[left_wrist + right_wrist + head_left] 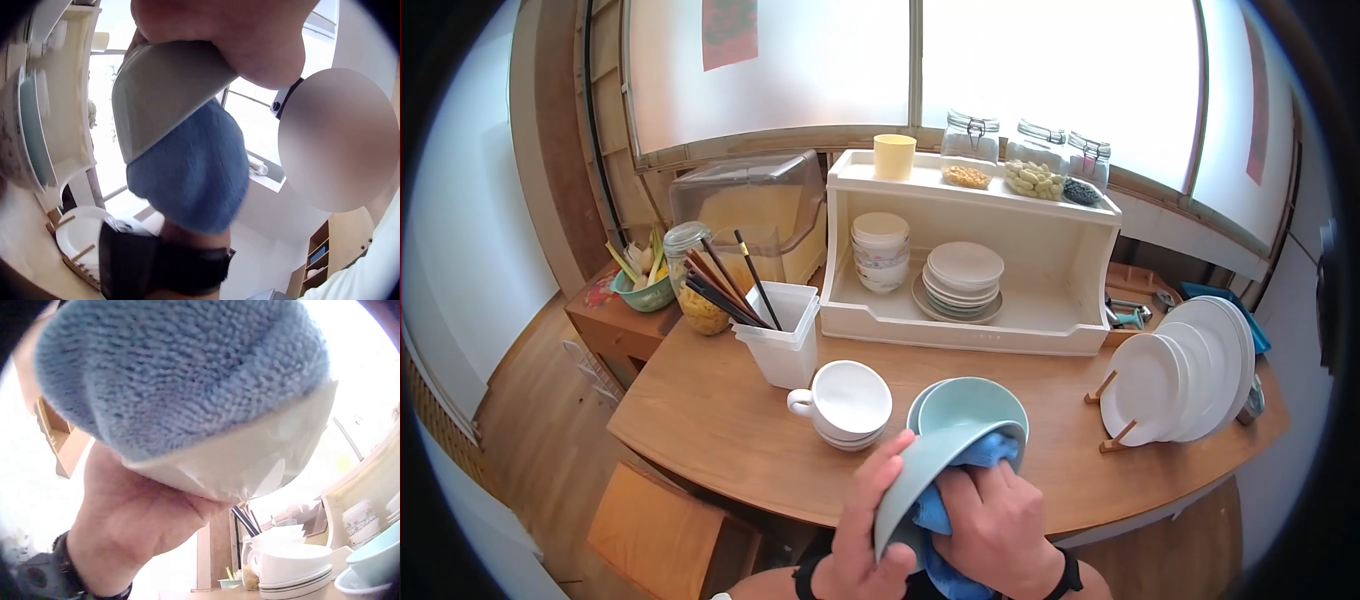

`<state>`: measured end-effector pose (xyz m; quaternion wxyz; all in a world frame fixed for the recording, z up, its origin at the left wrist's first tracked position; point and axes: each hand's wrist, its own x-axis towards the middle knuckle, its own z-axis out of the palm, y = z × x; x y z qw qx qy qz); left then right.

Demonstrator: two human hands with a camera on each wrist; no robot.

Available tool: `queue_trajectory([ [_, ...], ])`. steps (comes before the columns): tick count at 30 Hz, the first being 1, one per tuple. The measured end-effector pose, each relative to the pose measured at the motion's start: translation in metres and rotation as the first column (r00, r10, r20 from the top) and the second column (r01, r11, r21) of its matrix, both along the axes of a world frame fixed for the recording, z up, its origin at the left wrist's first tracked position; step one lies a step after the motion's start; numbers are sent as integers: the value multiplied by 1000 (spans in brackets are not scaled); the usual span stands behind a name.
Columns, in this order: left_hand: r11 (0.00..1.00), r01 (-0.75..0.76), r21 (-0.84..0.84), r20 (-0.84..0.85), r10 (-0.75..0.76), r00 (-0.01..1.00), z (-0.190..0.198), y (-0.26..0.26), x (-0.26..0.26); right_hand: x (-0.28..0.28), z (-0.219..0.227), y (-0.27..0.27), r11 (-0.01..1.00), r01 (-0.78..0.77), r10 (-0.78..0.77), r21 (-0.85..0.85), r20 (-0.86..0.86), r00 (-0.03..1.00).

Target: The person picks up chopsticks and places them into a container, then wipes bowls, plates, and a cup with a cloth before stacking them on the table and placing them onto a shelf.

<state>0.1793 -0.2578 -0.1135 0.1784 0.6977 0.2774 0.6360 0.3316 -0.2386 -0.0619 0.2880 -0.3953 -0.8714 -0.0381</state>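
In the head view my left hand [855,545] holds a pale blue-green bowl [908,485] tilted on its side, its fingers along the outer wall and the thumb near the lower rim. My right hand [1000,520] grips a blue cloth [990,448] and presses it into the bowl's inside. The cloth [187,375] bulges over the rim in the right wrist view, hiding most of the inside. Just beyond the hands, a light blue bowl [975,400] sits stacked with another on the table. Left of it stand stacked white cups [850,400].
A white container [785,340] holds chopsticks. Behind it all stands a cream shelf [1040,285] with bowls and small plates [965,270], jars [1035,165] and a yellow cup [894,157] on top. White plates [1140,390] stand in a wooden rack at the right of the table [710,410].
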Motion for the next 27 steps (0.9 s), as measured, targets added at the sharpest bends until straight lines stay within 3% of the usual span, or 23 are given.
queue_trajectory([
  [2,998,62,-3,29,-62,998,2,3,-5,5,10,-11,997,-27,21,-76,-86,996],
  [4,983,170,-67,161,-157,974,2,1,-5,20,18,-19,972,-161,141,-169,-127,982],
  [5,984,163,-70,167,-150,975,2,0,-7,31,26,-24,975,-134,112,-175,-128,985],
  [6,963,239,-128,304,-191,933,3,0,-10,46,25,-26,987,-118,89,-112,-234,968],
  [7,932,319,-171,441,-218,871,4,0,-13,59,23,-27,994,-94,71,-52,-337,939],
  [9,834,496,-243,638,-247,729,8,-1,-18,78,17,-23,960,-278,209,3,-667,715],
  [10,829,502,-248,640,-248,727,6,-2,-17,79,8,-22,962,-272,200,-4,-668,717],
  [12,769,560,-308,563,-327,759,0,0,-16,73,-2,-21,985,-163,139,57,-824,550],
  [13,791,488,-369,377,-353,857,-2,1,-18,72,7,-28,990,-111,140,86,-580,802],
  [14,818,405,-409,173,-367,914,-3,2,-20,63,27,-31,989,-75,107,128,-267,958],
  [15,884,344,-316,-75,-385,920,3,2,-19,53,29,-25,990,-67,99,124,-273,957],
  [16,881,348,-320,-79,-390,917,5,-1,-18,44,26,-16,979,-134,153,153,-114,982],
  [17,795,441,-416,20,-477,879,7,-4,-18,39,23,-8,963,-206,201,171,50,978],
  [18,689,527,-497,130,-542,831,9,-7,-17,41,20,-2,964,-205,200,170,46,979],
  [20,743,512,-432,23,-558,829,11,-6,-19,49,11,10,949,-275,252,-155,-150,956],
  [22,910,367,-191,-130,-395,910,6,-5,-21,50,-3,19,945,-306,278,-115,-213,937],
  [25,930,348,-121,-129,-362,923,20,-17,-19,49,-29,9,973,-225,218,54,-549,807],
  [26,944,312,-112,-125,-324,938,21,-20,-19,46,-31,5,974,-222,214,53,-548,808],
  [27,945,317,-78,-103,-324,940,18,-22,-20,41,-31,0,958,-282,183,-44,-664,725],
])
